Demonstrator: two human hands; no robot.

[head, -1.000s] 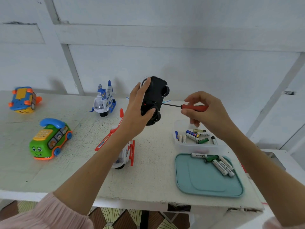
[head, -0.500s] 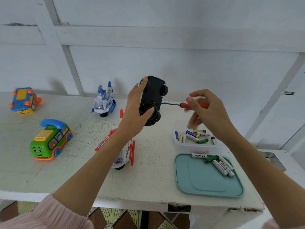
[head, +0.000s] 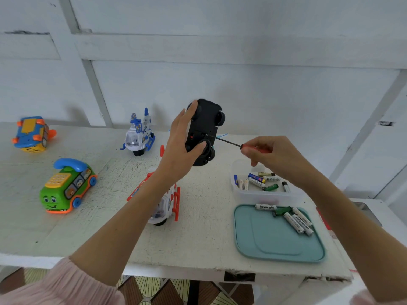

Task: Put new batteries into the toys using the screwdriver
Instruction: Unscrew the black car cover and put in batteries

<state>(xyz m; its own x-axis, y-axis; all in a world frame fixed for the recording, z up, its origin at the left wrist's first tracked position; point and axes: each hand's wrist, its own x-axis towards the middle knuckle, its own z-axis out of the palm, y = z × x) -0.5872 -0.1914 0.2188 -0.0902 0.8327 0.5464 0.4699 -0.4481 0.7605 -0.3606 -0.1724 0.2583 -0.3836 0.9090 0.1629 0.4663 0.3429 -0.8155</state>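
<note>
Toys number five here: one black toy car [head: 203, 130] held up above the desk [head: 198, 234] by the left hand [head: 181, 148], its underside turned toward the right hand [head: 273, 155], and four others resting on the desk. Fingers of the left hand curl over the car's top end and the thumb presses near a lower wheel. One screwdriver [head: 233, 143] with a red handle is pinched in the right hand's fingertips, its thin black shaft slanting up and leftward so the tip meets the car's underside. Directly below the left wrist lies a white-and-red helicopter [head: 168, 203], partly hidden by the forearm. Left of that hand stands a white-and-blue helicopter [head: 138, 137]; farther left sit a green telephone bus [head: 67, 188] and a blue-and-orange cube toy [head: 32, 134]. Under the right hand is one clear tub [head: 259, 194] holding roughly eight loose batteries [head: 256, 180]. Nearer the person, just beside the tub, lies one teal tray [head: 271, 243] carrying about five batteries: four white ones [head: 298, 220] and one green battery [head: 282, 210].
</note>
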